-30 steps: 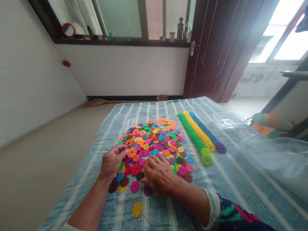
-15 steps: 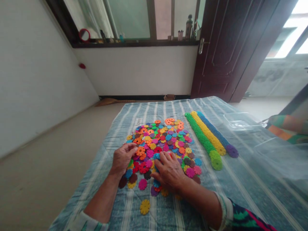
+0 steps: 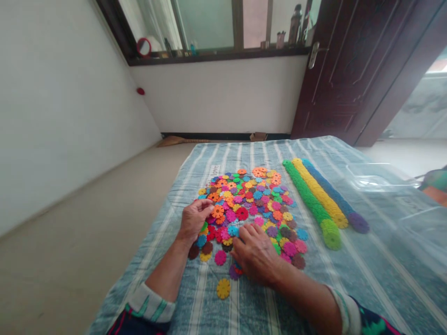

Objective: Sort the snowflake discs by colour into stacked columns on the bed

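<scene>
**Loose notched discs (image 3: 241, 213) on striped cloth (image 3: 186, 316)**

Discs are spread between the left hand (image 3: 193, 221) and right hand (image 3: 256, 253) and beyond the fingers. The left thumb and forefinger are nearly together beside an orange flower-shaped disc (image 3: 218, 211); whether a piece is gripped cannot be told. The right fingers are curled down onto the discs, grip hidden. A green rod (image 3: 308, 195), yellow rod (image 3: 317, 189) and blue rod (image 3: 330, 190) are placed well right of these fingers.

Likely a home: panelled door (image 3: 342, 70), windowsill mirror (image 3: 144, 47) (red-rimmed), striped cloth (image 3: 195, 307).
</scene>
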`<state>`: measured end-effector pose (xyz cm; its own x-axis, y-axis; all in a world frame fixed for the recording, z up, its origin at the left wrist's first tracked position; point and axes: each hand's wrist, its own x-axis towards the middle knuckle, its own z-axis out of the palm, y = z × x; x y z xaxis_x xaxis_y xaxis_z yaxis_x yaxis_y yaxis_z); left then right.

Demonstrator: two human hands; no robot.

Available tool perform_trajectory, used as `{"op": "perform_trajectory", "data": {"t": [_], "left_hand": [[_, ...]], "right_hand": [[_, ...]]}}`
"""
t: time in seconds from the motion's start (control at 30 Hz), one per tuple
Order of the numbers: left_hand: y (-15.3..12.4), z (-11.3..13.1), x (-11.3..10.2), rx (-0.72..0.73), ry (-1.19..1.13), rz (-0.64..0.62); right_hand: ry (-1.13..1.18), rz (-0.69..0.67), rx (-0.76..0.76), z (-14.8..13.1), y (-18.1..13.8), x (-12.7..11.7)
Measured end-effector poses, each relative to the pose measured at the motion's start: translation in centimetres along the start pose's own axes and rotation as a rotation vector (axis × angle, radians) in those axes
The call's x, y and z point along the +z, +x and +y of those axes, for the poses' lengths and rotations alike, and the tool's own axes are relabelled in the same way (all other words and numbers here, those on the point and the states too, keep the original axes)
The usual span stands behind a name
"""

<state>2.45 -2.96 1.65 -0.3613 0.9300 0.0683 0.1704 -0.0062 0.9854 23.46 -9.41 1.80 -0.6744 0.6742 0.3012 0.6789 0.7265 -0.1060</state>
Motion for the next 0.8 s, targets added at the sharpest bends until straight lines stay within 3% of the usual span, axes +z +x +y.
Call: {"op": "perform_trajectory", "data": {"t": [0.33,0.53,0.63,0.8], "left_hand": [[-0.3,-0.2,0.1,0.013,-0.004,0.013],[-0.2,0.0,0.0,0.029,0.027,0.005],[-0.1,0.1,-0.1,0.024,0.03,0.004],[0.0,0.1,-0.1,0.017,0.014,0.013]], "right_hand": [[-0.026,-0.108,0.132,0.4,0.3,-1.4],[-0.053,-0.012,0.314,5.4,1.3,-2.2],[-0.056,-0.055,0.41,7.4,1.0,-1.7],[-0.03,-0.184,0.331,5.6,0.3,-1.8]]}}
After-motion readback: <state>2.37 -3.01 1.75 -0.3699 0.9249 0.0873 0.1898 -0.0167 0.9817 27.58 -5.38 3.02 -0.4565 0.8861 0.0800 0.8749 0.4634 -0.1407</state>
